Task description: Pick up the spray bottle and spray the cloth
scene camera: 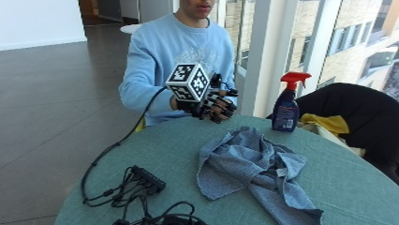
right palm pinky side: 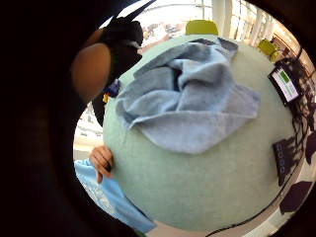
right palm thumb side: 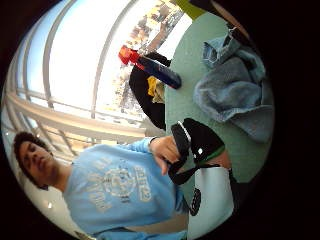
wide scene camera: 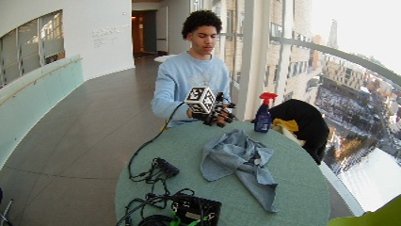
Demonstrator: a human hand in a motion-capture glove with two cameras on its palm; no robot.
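Gloved right hand (scene camera: 212, 105) raised above the near edge of the surface (scene camera: 187, 154), fingers loosely curled, holding nothing. Spray bottle (scene camera: 287, 105) upright at the far edge, well apart from it; cloth (scene camera: 255, 171) crumpled mid-surface. Best approach: reach across, wrap the bottle's neck, forefinger on trigger, nozzle toward cloth.

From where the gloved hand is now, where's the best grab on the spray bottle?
Take the spray bottle by its narrow neck just under the red trigger head, coming in sideways across the table edge. It stands upright and apart from the cloth, so the right hand likely has a free path.
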